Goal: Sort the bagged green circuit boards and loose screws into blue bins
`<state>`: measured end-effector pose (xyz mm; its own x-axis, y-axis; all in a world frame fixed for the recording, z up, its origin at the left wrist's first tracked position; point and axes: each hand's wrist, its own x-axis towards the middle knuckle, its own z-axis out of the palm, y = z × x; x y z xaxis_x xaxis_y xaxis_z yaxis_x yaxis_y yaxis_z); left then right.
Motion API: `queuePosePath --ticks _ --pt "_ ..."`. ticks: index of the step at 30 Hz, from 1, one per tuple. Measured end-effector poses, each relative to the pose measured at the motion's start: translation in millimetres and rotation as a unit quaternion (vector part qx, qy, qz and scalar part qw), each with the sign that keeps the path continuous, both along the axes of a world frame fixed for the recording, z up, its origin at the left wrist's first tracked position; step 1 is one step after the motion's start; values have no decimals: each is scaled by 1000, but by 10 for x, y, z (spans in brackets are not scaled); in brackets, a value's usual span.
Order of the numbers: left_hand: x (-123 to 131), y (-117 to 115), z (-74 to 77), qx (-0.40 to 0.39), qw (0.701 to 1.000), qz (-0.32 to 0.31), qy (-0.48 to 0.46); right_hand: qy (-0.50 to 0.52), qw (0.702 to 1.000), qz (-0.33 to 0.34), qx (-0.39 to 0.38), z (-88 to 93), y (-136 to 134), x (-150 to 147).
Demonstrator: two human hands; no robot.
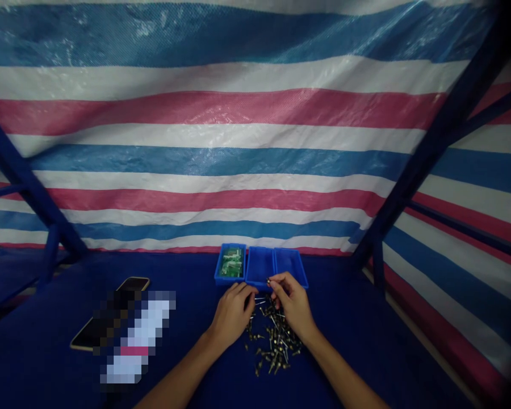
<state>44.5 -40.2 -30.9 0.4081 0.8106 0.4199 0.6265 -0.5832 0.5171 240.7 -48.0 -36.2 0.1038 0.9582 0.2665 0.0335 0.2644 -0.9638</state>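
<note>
On the dark blue table lies a heap of several small brass-and-steel pins (275, 341). My left hand (232, 312) rests knuckles-up at the heap's left edge, its fingers curled closed; what they hold is hidden. My right hand (293, 304) is above the heap's far end, with the fingertips pinched on one small brass part near the front rim of a blue tray (259, 266). Left of it is a second blue tray (230, 264) with green circuit boards, and on the right a third blue tray (289, 262).
A phone (111, 312) lies face up at the left, partly under a blurred patch. A striped blue, white and pink tarp (238, 142) hangs behind the table. Dark blue frame bars slant at left (25, 187) and right (430, 142).
</note>
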Motion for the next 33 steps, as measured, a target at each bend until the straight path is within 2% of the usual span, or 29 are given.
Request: queuePosePath --ticks 4,9,14,24,33 --pt "3 -2 1 1 1000 3 -3 -86 996 -36 16 3 -29 45" --pt "-3 3 -25 4 1000 3 -3 -211 971 -83 81 72 -93 76" --pt "-9 10 -28 5 1000 5 1 -244 963 -89 75 82 -96 78" --pt "-5 10 -22 6 1000 2 0 -302 939 -90 138 65 -103 112" --pt "-3 16 -33 10 1000 5 0 -339 924 -97 146 27 -89 110"
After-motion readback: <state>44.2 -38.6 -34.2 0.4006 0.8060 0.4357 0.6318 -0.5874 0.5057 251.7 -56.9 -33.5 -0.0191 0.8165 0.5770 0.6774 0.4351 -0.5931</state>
